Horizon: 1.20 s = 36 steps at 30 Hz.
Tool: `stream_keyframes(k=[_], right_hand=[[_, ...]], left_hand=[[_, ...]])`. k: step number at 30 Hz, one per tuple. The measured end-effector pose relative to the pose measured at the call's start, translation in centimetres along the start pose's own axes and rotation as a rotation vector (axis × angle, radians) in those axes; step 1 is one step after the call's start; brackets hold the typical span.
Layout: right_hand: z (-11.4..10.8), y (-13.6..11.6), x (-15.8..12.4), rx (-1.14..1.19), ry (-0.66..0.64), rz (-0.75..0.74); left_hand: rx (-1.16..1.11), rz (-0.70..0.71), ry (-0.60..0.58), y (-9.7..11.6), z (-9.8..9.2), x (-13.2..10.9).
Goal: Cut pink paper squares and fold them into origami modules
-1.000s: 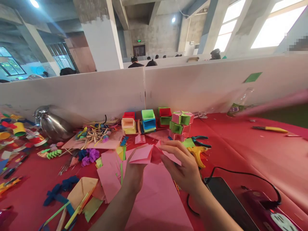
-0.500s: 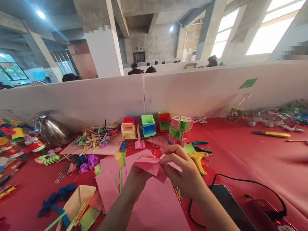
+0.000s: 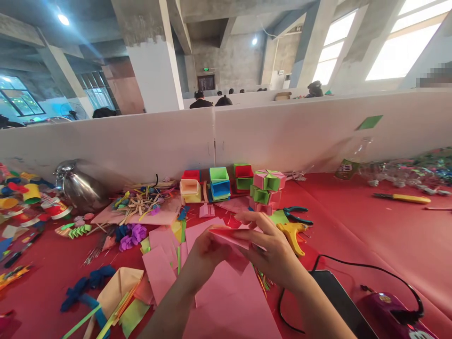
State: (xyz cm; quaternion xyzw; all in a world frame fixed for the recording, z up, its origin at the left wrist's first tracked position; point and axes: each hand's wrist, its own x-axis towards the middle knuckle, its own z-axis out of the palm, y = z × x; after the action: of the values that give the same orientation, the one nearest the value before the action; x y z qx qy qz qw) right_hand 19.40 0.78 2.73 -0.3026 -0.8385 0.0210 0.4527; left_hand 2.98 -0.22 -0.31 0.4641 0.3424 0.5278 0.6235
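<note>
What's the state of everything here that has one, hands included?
Left hand: holding
Right hand: holding
Folded pink paper: held in both hands
Large pink sheet: lying below hands
Phone: lying flat, screen dark
Power strip: black plug inserted
Teal pliers: handles apart
Light-green paper box: open
Ceiling light: lit

A red-covered table, its left half the more crowded, carries a steel jug at the back left and a clear bottle (green-labelled) at the back right; a large pink sheet lies near the middle, with a dark phone, a purple power strip and a yellow-handled tool to its right.
</note>
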Motion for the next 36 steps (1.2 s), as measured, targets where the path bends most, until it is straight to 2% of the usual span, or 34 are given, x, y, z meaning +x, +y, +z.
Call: stream_keyframes(k=[6, 10, 13, 18, 22, 29, 36], right_hand=[[0.7, 0.1, 0.0, 0.248, -0.052, 0.210], [1.0, 0.1, 0.1, 0.314, -0.034, 0.253], [1.0, 0.2, 0.1, 0.328, -0.014, 0.246], [0.7, 0.1, 0.0, 0.279, -0.057, 0.256], [0.3, -0.1, 0.0, 0.307, -0.040, 0.156], [0.3, -0.3, 0.0, 0.282, -0.113, 0.071], [1.3, 0.1, -0.3, 0.192, -0.107, 0.047]], left_hand=[[0.133, 0.129, 0.062, -0.7, -0.3, -0.3], [0.178, 0.188, 0.058, -0.7, -0.3, -0.4], [0.222, 0.197, 0.095, -0.5, -0.3, -0.4], [0.183, 0.189, 0.222, -0.7, -0.7, -0.2], [0.081, 0.196, 0.293, -1.3, -0.9, 0.0], [-0.063, 0.136, 0.263, -1.3, -1.1, 0.0], [-0.159, 0.028, 0.266, -1.5, -1.2, 0.3]])
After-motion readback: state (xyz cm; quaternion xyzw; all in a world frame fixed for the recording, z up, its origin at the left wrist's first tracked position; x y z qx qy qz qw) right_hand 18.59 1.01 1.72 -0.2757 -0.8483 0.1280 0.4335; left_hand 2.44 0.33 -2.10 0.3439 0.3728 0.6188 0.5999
